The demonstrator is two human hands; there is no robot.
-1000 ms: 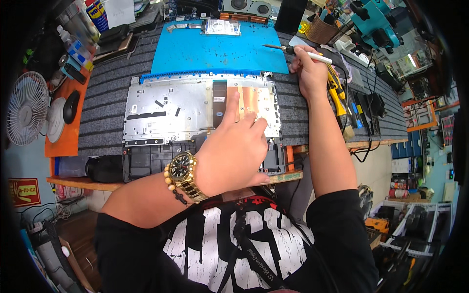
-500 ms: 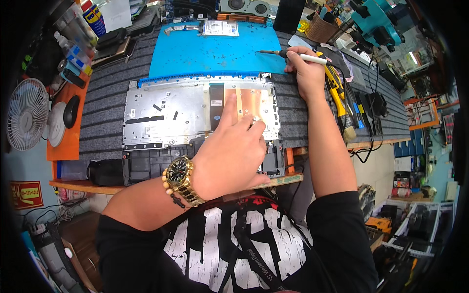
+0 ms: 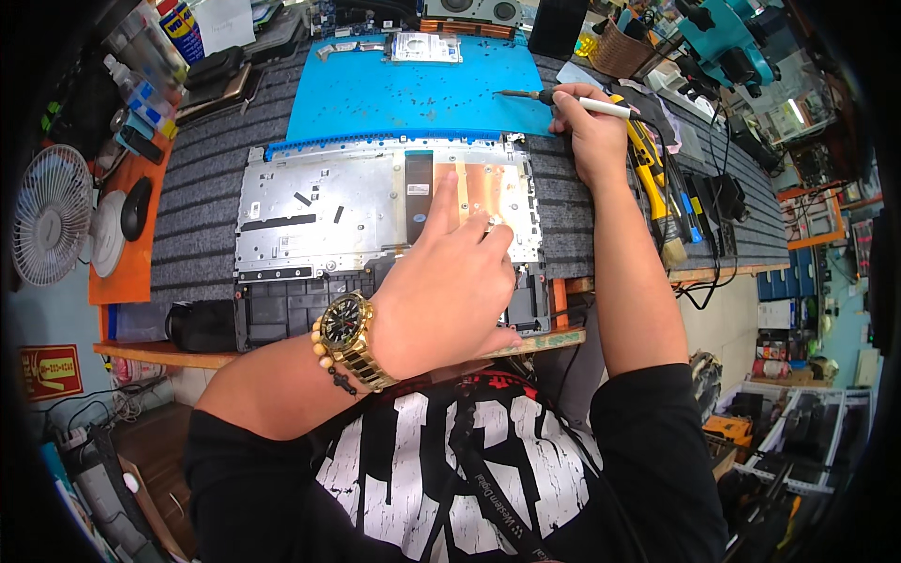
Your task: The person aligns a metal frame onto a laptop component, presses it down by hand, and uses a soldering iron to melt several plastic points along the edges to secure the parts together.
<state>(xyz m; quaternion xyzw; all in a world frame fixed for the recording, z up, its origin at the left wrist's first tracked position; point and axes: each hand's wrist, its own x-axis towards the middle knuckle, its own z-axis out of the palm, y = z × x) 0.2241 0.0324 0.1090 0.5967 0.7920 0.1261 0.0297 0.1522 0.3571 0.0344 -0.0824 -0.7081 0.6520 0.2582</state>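
My right hand [image 3: 593, 136] grips a soldering iron [image 3: 605, 108] with a white handle. Its tip points left over the blue mat [image 3: 343, 94], where many small dark bits lie scattered. Nearer me lies an opened laptop case part with a silver metal plate [image 3: 361, 188], a copper-coloured area [image 3: 483, 178] and a dark strip. My left hand [image 3: 446, 291] rests on it, index finger stretched along the plate beside the dark strip and the other fingers bent. A dark plastic frame [image 3: 286, 305] shows at the near edge, partly hidden by my left forearm.
At the mat's far edge sits a silver drive [image 3: 424, 47]. Yellow-handled tools [image 3: 645, 155] and a brush [image 3: 673, 249] lie right of my right forearm. A white fan [image 3: 53, 218] stands at left, spray bottles beyond it, and a teal microscope [image 3: 723, 42] at far right.
The laptop part has shifted very slightly under my left hand, which stays on it. My right hand has moved slightly right and down with the soldering iron.
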